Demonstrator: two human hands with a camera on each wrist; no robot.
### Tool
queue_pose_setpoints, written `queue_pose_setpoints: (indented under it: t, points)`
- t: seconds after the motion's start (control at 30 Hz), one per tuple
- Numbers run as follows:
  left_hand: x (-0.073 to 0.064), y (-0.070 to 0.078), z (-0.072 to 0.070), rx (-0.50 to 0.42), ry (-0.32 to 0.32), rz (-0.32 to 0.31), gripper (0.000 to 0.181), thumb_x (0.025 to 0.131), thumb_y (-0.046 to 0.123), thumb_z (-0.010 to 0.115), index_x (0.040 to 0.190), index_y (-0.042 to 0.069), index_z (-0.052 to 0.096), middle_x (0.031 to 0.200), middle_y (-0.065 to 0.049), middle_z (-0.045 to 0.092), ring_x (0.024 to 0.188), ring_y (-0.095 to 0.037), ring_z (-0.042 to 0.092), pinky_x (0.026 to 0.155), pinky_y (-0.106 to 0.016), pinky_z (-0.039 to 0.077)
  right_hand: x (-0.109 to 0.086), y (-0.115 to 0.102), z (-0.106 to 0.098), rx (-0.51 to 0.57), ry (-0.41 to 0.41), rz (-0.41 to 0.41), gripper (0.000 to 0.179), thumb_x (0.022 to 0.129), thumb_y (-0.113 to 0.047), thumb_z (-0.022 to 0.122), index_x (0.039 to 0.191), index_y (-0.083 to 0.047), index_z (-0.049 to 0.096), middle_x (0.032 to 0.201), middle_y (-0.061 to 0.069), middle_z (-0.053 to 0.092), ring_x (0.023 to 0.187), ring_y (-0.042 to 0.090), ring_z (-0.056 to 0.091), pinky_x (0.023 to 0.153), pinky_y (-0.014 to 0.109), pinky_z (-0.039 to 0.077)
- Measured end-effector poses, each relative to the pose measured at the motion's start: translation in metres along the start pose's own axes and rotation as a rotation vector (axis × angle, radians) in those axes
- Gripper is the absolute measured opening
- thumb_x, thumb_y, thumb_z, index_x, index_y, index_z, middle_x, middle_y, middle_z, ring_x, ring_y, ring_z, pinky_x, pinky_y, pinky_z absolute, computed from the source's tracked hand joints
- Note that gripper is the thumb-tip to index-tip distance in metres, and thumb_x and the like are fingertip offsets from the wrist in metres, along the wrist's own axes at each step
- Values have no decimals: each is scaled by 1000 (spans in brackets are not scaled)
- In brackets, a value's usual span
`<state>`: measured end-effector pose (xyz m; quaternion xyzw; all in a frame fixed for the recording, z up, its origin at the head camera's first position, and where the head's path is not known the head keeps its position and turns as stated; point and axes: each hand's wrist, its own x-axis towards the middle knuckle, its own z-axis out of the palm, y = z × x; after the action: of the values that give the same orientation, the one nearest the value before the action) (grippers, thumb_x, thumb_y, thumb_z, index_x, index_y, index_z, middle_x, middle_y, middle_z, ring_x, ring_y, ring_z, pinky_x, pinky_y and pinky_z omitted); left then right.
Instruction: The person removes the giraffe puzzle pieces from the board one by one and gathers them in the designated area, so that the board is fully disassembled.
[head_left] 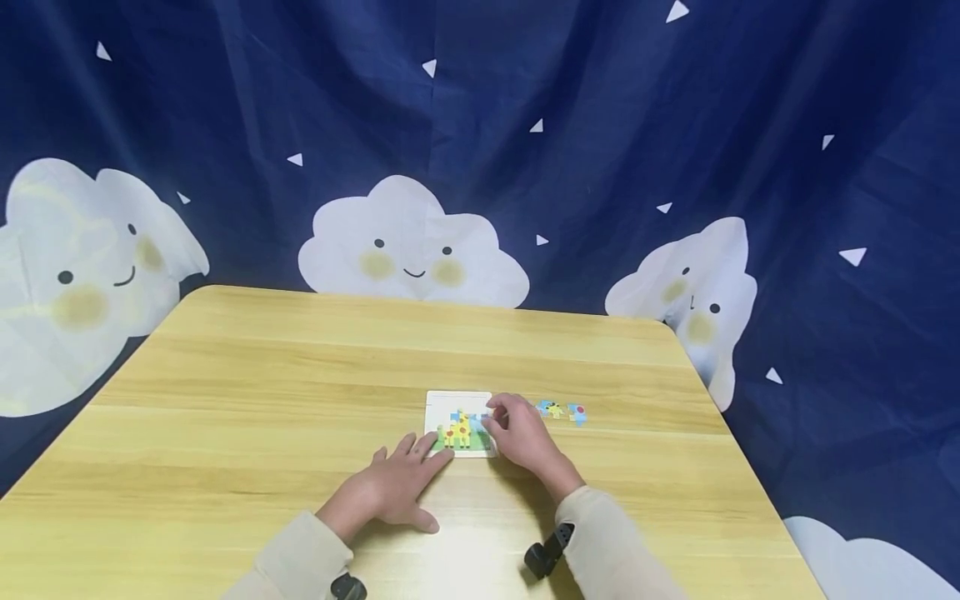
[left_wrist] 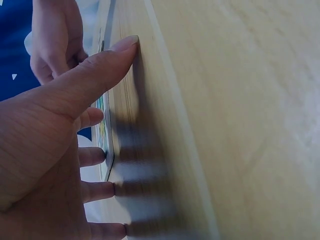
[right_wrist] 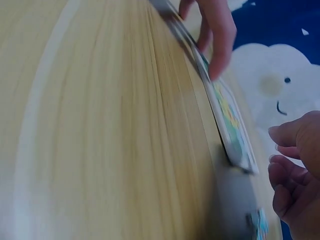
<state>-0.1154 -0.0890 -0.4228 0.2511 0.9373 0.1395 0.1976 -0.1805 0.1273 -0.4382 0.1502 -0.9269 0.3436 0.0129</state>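
A small jigsaw board (head_left: pixel 431 402) with a white frame lies on the table, its yellow giraffe picture partly assembled on a green ground. My left hand (head_left: pixel 393 487) is spread flat, and its fingertips rest at the board's near left corner. Over the board's right edge hovers my right hand (head_left: pixel 525 437), its thumb and fingers bent with a gap between them. Nothing shows between those fingers (right_wrist: pixel 287 165) in the right wrist view. Loose jigsaw pieces (head_left: pixel 577 413) with blue and red patches lie to the right, just past the right hand.
The pale wooden table (head_left: pixel 262 375) stretches away on all sides of the board. Behind it hangs a dark blue curtain (head_left: pixel 585 67) printed with smiling clouds and white triangles. A black wrist camera (head_left: pixel 547 552) sits at the right sleeve.
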Motion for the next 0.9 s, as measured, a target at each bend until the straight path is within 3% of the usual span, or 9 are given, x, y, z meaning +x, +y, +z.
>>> queue_pose_setpoints:
  t: [0.27,0.57,0.9]
  points:
    - [-1,-1,1,15,3,-4,96,69,57,73,146,17,33,154,-17,23,137,-46,24,98,-71,27,11,-13,18,-24,-99,-13,27,88,-17,65,112,-4,63,92,3,58,82,14,55,73,30,48]
    - [0,0,0,25,9,2,96,68,57,74,146,17,34,154,-17,24,137,-45,25,97,-71,28,13,-18,23,-79,-180,-31,35,85,-17,67,116,-2,61,98,8,58,89,18,56,82,36,50]
    - [-1,0,1,22,10,-1,96,69,57,73,146,17,33,154,-16,23,137,-45,25,98,-71,28,17,-20,26,-154,-224,-8,37,85,-23,68,117,-6,61,95,4,51,83,15,48,74,31,45]
